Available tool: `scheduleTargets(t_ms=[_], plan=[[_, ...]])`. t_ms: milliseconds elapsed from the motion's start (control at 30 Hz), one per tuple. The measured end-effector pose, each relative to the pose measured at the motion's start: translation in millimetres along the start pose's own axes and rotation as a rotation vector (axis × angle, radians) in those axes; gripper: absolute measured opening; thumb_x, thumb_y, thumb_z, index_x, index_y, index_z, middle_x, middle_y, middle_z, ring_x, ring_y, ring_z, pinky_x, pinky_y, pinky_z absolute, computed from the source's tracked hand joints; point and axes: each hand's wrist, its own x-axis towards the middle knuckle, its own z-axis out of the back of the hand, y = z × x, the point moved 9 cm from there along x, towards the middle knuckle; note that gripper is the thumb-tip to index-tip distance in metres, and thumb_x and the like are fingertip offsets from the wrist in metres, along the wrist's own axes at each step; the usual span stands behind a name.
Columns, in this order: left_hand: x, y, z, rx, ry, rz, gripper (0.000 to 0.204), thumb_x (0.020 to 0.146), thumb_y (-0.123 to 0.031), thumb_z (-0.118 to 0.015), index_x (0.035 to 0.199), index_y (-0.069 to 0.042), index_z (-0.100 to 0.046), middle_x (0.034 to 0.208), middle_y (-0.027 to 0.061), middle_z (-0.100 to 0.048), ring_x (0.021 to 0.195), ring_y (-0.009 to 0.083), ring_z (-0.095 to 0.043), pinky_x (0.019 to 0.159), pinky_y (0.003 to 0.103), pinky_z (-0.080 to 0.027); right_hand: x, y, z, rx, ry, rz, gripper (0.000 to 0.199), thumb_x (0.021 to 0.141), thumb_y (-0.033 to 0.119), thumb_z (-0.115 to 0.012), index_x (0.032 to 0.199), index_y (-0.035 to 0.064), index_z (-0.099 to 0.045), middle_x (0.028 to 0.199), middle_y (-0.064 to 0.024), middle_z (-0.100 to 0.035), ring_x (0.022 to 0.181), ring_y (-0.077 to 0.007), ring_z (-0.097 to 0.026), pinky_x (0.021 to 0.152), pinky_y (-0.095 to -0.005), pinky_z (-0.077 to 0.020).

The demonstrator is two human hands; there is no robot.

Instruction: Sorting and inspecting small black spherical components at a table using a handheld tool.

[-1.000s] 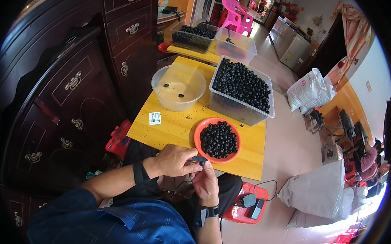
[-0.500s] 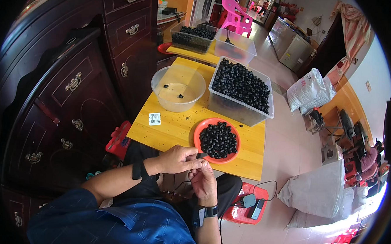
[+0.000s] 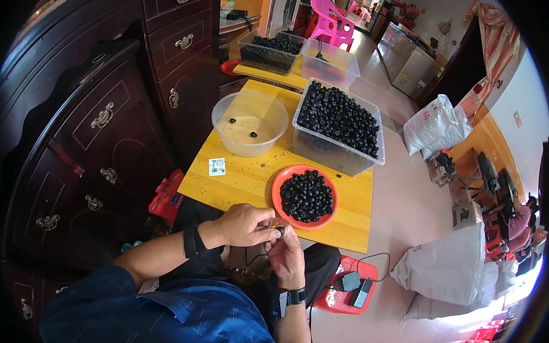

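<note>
Head view, single frame, entries as I read them from my station.

1. Left hand [image 3: 243, 224]: curled, knuckles up, fingertips pinched on a small dark bead [image 3: 280, 230] at the near edge of the yellow table [image 3: 240, 185]. Black band on that wrist.

2. Right hand [image 3: 286, 258]: directly below and touching the left, thumb and fingers closed up against the same bead. Both hands meet on it; I cannot tell which one bears it. A watch sits on this wrist.

3. Small dark bead: held between the two hands, just off the table's near edge, close beside the red plate [image 3: 280, 179].

4. Red plate: on the table, heaped with dark round beads [image 3: 307, 196].

5. Clear bin [image 3: 324, 154]: behind the plate, filled with the same dark beads.

6. Clear round bowl [image 3: 224, 125]: left of the bin, a few dark pieces lying in it.

7. White label [image 3: 216, 166]: flat on the table, near the bowl.

8. Dark wooden cabinet [image 3: 99, 121]: to the left of the table.

9. Further clear bins [image 3: 329, 65]: on a second table behind.

10. Pink chair [image 3: 333, 18]: far background.
</note>
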Motion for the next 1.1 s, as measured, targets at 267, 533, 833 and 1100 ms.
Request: scheduleTargets(t_ms=[267, 533, 833, 1100], plan=[[-1, -2, 2, 0.089, 0.003, -0.019, 0.031, 0.086, -0.038, -0.067, 0.087, -0.008, -0.06, 0.065, 0.0116, -0.063, 0.061, 0.0333, -0.064, 0.055, 0.042, -0.048, 2, -3, 3, 0.055, 0.078, -0.003, 0.017, 0.098, 0.021, -0.06, 0.107, 0.0079, -0.06, 0.099, -0.0038, -0.067, 0.082, -0.0126, -0.065, 0.072, -0.0277, -0.0566], [-3, -11, 2, 0.229, 0.019, -0.059, 0.032, 0.086, -0.039, -0.066, 0.089, -0.007, -0.06, 0.071, 0.0159, -0.066, 0.068, 0.0364, -0.066, 0.059, 0.045, -0.05, 1, -2, 2, 0.063, 0.071, 0.018, 0.018, 0.097, 0.018, -0.06, 0.11, 0.0059, -0.059, 0.104, -0.0066, -0.067, 0.089, -0.0151, -0.066, 0.079, -0.0293, -0.057], [-6, -8, -1, 0.326, -0.037, -0.116, 0.036, 0.086, -0.04, -0.069, 0.073, -0.009, -0.058, 0.064, 0.0092, -0.063, 0.061, 0.0315, -0.064, 0.054, 0.042, -0.047, 3, -3, 7, -0.001, 0.044, 0.052, 0.018, 0.097, 0.018, -0.061, 0.11, 0.0051, -0.061, 0.101, -0.0055, -0.067, 0.086, -0.0141, -0.066, 0.078, -0.0288, -0.0551], [-6, -14, 11, 0.206, -0.122, -0.113, 0.032, 0.082, -0.036, -0.074, 0.076, -0.008, -0.059, 0.063, 0.007, -0.06, 0.057, 0.0273, -0.061, 0.052, 0.038, -0.046, 3, 1, 4, 0.025, 0.024, 0.048, 0.017, 0.098, 0.022, -0.061, 0.107, 0.0084, -0.061, 0.094, -0.0002, -0.065, 0.082, -0.0124, -0.065, 0.076, -0.0281, -0.0541]])
